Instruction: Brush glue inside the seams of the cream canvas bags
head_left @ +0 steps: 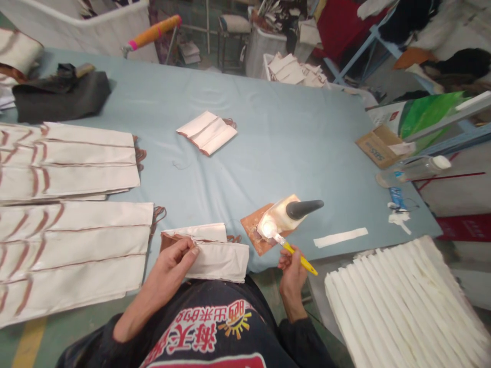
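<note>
Both grips are closed: left hand pinching a cream pouch, right hand around a yellow brush.

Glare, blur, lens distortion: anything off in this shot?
Head view, centre: glare nearly whites out the bristles of the yellow-handled brush; head view, upper right: black cloth looks soft; head view, right side: apparent wide-angle stretch around the cardboard box.

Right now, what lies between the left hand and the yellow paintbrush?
In the head view, the folded white fabric, held by the left hand, then, nearer the paintbrush, the brown board.
</note>
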The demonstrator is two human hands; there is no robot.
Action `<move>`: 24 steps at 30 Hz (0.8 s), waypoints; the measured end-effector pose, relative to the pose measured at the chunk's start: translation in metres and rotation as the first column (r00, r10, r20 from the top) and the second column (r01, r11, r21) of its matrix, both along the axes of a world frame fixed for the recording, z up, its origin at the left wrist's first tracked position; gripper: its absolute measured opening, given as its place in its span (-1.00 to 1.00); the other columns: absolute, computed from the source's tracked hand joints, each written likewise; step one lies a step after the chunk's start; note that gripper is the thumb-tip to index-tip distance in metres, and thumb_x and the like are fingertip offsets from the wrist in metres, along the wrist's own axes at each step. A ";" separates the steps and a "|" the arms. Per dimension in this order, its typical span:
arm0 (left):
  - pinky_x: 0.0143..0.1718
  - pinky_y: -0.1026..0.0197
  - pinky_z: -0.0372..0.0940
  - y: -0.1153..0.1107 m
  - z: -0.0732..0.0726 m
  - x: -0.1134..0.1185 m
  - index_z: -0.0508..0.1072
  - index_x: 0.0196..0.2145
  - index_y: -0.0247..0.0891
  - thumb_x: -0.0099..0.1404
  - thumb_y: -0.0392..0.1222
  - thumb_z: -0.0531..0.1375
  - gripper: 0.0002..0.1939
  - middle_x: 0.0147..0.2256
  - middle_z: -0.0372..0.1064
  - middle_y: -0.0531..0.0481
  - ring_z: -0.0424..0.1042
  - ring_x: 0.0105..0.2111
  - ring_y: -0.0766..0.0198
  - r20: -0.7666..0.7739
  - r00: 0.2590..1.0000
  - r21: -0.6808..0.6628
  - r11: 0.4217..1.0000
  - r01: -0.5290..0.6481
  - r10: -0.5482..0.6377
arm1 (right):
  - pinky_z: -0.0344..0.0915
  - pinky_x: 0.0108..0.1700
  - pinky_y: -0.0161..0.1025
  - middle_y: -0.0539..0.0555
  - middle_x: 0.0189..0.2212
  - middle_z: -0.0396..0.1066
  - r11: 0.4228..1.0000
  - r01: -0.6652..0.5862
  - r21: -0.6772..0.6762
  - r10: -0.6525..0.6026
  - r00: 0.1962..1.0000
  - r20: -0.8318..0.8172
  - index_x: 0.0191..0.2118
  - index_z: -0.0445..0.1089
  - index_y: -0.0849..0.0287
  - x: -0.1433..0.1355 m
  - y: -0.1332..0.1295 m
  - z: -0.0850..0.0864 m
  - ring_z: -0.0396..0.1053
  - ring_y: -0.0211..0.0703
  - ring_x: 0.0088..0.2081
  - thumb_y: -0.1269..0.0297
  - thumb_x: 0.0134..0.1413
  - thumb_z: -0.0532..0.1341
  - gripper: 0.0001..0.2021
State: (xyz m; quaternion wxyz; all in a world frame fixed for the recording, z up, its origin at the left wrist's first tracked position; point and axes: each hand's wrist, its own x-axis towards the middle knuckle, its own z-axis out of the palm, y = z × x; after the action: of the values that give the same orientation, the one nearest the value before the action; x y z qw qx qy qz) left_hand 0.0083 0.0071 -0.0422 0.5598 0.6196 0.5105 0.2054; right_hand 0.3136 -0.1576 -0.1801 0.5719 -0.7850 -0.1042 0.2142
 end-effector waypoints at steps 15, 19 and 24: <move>-0.34 0.22 0.15 -0.010 0.015 -0.006 0.29 -0.46 -0.19 0.42 0.00 0.13 -0.68 -0.47 0.13 0.11 0.17 -0.41 0.26 0.070 0.997 0.003 0.999 -0.037 0.037 | 0.41 -0.30 -0.13 0.12 -0.36 0.58 0.959 -0.254 -0.129 0.282 0.909 0.306 -0.05 0.52 0.18 -0.014 -0.002 0.077 0.42 -0.10 -0.44 -0.26 0.33 0.22 -0.47; -0.38 0.23 0.16 -0.010 0.029 -0.009 0.32 -0.45 -0.20 0.37 -0.06 0.15 -0.75 -0.47 0.19 0.09 0.18 -0.44 0.28 0.129 0.990 0.034 0.998 -0.054 0.049 | 0.27 -0.50 -0.27 -0.05 -0.57 0.40 0.938 -0.219 0.269 0.206 0.976 0.076 -0.20 0.50 0.15 -0.042 0.047 0.151 0.35 -0.18 -0.55 -0.18 0.23 0.35 -0.57; -0.45 0.24 0.18 -0.017 0.040 -0.007 0.43 -0.44 -0.22 0.33 -0.22 0.14 -0.82 -0.53 0.32 0.08 0.26 -0.53 0.30 0.151 0.988 0.270 0.962 -0.038 -0.004 | 0.22 -0.57 -0.33 -0.12 -0.67 0.26 0.831 -0.379 0.406 0.447 0.891 -0.083 -0.25 0.51 0.07 -0.081 0.080 0.221 0.25 -0.26 -0.65 -0.07 0.36 0.31 -0.68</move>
State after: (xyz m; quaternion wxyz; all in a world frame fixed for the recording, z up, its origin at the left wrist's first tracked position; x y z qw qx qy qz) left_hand 0.0012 -0.0099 -0.0025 0.5047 0.6688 0.4391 0.3245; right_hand 0.2330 -0.0779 0.0413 0.6594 -0.5961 -0.2607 0.3767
